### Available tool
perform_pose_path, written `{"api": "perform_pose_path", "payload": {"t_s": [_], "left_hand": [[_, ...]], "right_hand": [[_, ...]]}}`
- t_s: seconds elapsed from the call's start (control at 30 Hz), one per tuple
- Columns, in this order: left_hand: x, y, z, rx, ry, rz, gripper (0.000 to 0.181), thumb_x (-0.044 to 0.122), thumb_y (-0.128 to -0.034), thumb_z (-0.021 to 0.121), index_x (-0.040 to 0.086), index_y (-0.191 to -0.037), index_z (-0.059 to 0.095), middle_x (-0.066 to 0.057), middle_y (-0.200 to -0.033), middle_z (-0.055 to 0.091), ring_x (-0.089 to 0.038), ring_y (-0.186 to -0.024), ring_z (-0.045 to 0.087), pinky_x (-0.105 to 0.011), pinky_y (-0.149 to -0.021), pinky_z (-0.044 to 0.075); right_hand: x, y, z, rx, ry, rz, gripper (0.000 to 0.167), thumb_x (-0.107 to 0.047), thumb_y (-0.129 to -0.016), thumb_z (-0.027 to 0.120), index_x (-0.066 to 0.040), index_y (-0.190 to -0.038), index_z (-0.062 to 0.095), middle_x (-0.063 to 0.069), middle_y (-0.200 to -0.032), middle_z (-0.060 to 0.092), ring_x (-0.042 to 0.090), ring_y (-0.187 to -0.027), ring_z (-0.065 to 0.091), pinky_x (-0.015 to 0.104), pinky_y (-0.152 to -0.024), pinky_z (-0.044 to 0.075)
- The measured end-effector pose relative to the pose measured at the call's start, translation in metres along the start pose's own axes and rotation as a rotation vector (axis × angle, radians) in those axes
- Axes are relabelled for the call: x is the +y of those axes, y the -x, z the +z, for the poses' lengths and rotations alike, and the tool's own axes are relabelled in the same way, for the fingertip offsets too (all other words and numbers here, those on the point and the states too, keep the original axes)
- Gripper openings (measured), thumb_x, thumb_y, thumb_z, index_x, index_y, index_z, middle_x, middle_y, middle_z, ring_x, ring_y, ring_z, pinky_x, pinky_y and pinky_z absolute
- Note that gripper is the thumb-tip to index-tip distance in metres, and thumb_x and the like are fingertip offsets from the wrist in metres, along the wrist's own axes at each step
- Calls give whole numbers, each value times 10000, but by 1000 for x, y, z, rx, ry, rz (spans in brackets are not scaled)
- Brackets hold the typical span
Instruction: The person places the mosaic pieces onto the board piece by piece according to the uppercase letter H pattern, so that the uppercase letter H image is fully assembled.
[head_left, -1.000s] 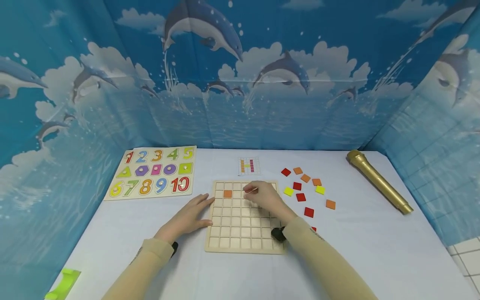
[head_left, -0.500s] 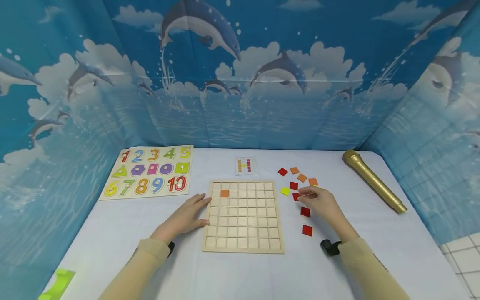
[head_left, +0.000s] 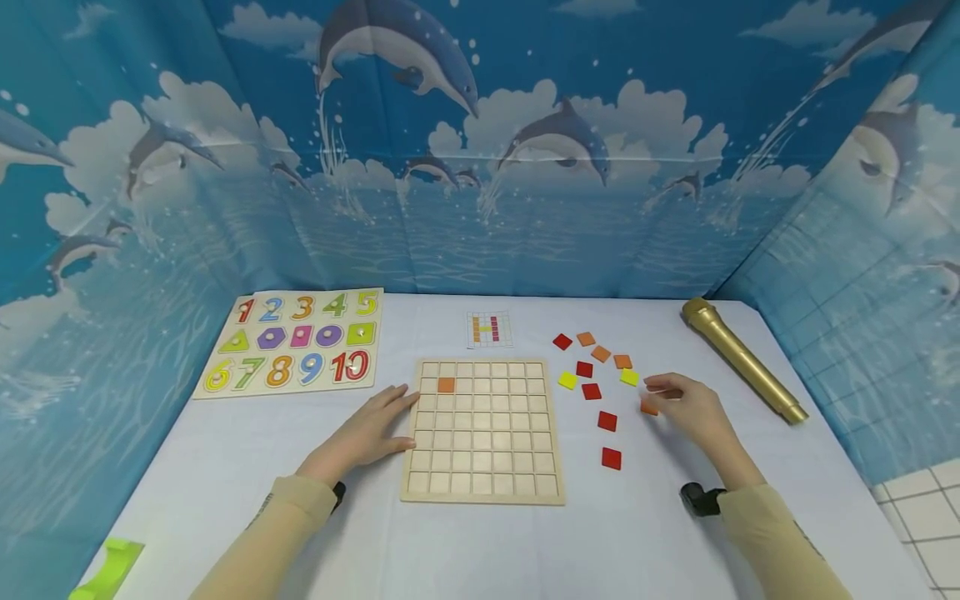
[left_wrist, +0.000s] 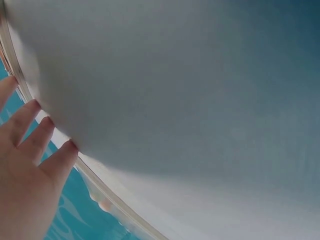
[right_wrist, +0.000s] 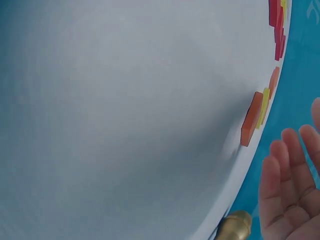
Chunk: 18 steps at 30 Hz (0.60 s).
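Observation:
A square wooden grid board (head_left: 480,460) lies on the white table, with one orange square tile (head_left: 446,385) in a cell near its upper left. My left hand (head_left: 365,435) rests against the board's left edge, fingers spread; the left wrist view shows its fingertips (left_wrist: 73,145) touching a thin pale edge. To the right of the scattered tiles, my right hand (head_left: 693,414) hovers by a loose orange tile (head_left: 648,407), partly covering it. In the right wrist view that orange tile (right_wrist: 252,120) lies on the table, apart from the extended fingers (right_wrist: 296,165).
Red tiles (head_left: 607,421), yellow tiles (head_left: 567,381) and more orange tiles (head_left: 601,354) lie right of the board. A pattern card (head_left: 490,330) sits behind it. Around them are a number puzzle (head_left: 288,343), a gold microphone (head_left: 742,360) and a green curved piece (head_left: 108,569).
My right hand has moved from over the board rightward, past the red tiles, to the rightmost orange tile. My left hand stays at the board's edge. The head view has shifted slightly.

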<state>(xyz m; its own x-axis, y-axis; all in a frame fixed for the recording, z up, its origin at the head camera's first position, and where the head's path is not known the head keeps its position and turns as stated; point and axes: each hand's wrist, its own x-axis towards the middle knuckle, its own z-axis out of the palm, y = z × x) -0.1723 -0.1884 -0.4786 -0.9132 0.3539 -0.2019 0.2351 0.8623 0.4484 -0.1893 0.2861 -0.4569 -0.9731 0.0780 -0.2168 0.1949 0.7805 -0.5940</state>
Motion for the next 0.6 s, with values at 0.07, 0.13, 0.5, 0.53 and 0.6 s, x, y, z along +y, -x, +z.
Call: {"api": "perform_pose_path", "payload": {"t_s": [0.07,0.13,0.5,0.53,0.6], "left_hand": [[0,0,0,-1,1,1,759,352,-874,737,141,-1517,393,-141,-1606,297,-392,-1492,229,-559,-1206,262],[0,0,-1,-4,4,0,760,351,-874,738,143,-1518,391,-138,-1607,295,-388,-1494,227,-554,-1208,264],[-1,0,1,2,16,8,759,348,-872,739,136,-1514,396,-146,-1602,303,-389,-1491,235,-555,-1205,268],[0,0,0,2,17,7,757,347,-872,739,136,-1513,397,-145,-1602,304,-388,-1492,235,-555,-1206,267],[0,1,-1,2,14,3,757,345,-871,741,136,-1513,398,-144,-1602,305,-387,-1492,235,-555,-1206,267]], "right_hand": [[1,-1,-1,0,11,5,436,-245,-961,633,-11,-1322,566,277,-1286,576,429,-1158,520,529,-906,535],[1,-1,-2,-1,15,14,434,-236,-964,629,-7,-1326,560,280,-1297,565,434,-1163,510,541,-915,526],[3,-5,-1,-64,6,60,515,-299,-941,665,16,-1329,541,274,-1245,578,398,-1097,522,528,-926,523],[3,-5,0,-67,9,65,516,-297,-937,670,18,-1326,542,271,-1239,581,395,-1093,523,519,-918,527],[3,-7,2,-68,13,73,509,-280,-929,684,21,-1316,549,267,-1225,589,389,-1080,527,501,-907,536]]}}
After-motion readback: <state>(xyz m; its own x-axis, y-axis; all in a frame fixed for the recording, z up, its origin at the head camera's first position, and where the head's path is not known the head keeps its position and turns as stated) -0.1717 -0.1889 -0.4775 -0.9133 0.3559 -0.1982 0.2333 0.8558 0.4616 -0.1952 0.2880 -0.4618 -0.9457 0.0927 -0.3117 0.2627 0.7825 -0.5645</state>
